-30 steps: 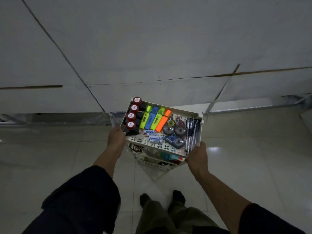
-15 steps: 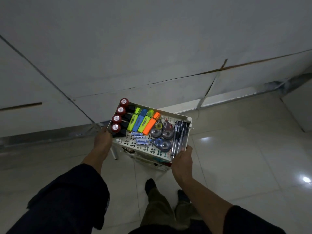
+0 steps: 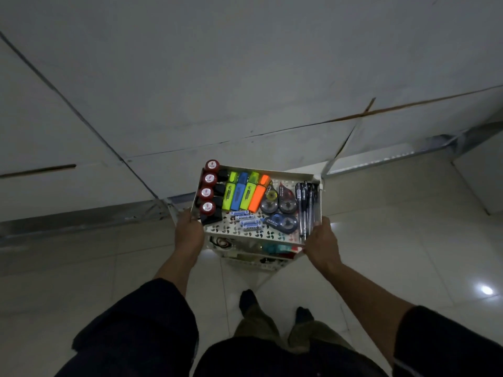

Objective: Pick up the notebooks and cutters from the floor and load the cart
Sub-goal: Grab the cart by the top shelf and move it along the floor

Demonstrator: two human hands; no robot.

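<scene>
A white tiered cart [image 3: 317, 178] stands on the tiled floor in front of me. Its top tray holds red-capped stamps [image 3: 208, 194], four highlighters [image 3: 243, 194], correction tapes [image 3: 281, 213], small batteries [image 3: 246, 220] and dark pens [image 3: 306, 206]. My left hand [image 3: 187, 232] grips the tray's near left corner. My right hand [image 3: 322, 242] grips its near right corner. Lower tiers show below the tray, their contents mostly hidden. I see no notebooks or cutters.
A grey panelled wall [image 3: 245, 77] with a metal base rail [image 3: 81, 213] rises just behind the cart. A low white block [image 3: 481, 180] sits at the right edge. My feet [image 3: 272, 308] stand on glossy tiles behind the cart.
The view has swung back and forth while both hands keep their hold on the cart's corners. The cart now sits squarer to me, near the wall.
</scene>
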